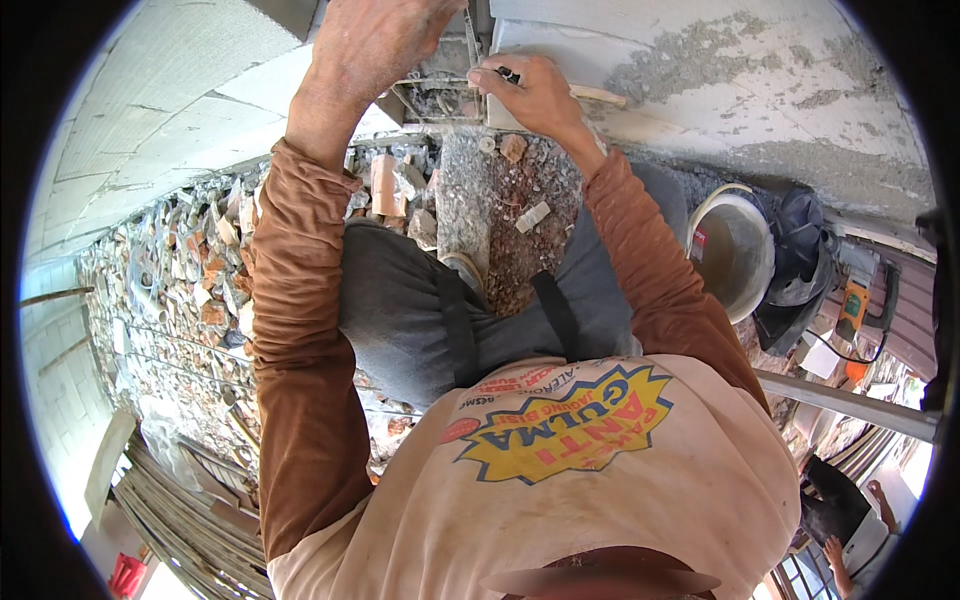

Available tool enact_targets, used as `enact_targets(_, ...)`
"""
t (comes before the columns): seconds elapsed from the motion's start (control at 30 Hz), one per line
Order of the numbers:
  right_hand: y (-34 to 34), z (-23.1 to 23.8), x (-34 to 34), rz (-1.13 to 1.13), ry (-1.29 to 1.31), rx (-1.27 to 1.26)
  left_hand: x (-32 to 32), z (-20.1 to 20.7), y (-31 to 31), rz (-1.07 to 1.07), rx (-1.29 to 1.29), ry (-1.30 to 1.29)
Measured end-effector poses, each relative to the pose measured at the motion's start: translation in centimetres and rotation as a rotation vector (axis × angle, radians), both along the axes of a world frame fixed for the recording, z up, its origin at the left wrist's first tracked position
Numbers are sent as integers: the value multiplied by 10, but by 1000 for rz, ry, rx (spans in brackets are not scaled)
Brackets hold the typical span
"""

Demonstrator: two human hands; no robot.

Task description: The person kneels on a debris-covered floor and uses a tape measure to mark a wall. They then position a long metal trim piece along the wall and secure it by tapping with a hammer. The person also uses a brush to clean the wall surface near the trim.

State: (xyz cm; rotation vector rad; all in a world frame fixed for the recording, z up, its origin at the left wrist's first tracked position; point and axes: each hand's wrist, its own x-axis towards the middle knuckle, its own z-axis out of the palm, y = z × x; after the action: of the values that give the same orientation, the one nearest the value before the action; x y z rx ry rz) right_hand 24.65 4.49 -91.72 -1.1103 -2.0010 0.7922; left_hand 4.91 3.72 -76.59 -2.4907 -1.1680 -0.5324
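Note:
My right hand (535, 92) is closed, thumb and fingers pinched around a small tool with a black handle (508, 75); most of it is hidden in the grip. My left hand (380, 40) reaches to the top edge, where its fingers run out of the picture, so what it touches is hidden. Between the two hands thin steel bars (472, 45) rise in a gap between pale block walls. Beside my right wrist a strip of wood (598, 95) lies along the foot of the plastered wall (700, 70).
Broken brick and rubble (215, 270) cover the ground at left, beside a concrete strip (464, 195) between my legs. At right stand a bucket (765, 255) of cloudy liquid, a black bag (795, 250) and an orange tool (852, 308). Another person's arm (838, 565) shows lower right.

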Motion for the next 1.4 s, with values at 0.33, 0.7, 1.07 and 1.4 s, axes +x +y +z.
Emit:
enact_targets(0.33,-4,-8,11,-74,26,212,9,-8,-2,-44,26,-166)
enact_targets(0.7,-12,-9,24,-234,11,275,5,-17,-3,-70,190,-270)
enact_targets(1.07,-12,-10,24,-246,19,348,9,-25,-3,-21,231,-388)
enact_targets(1.4,-12,-12,24,-258,10,317,7,-34,1,-95,150,-468)
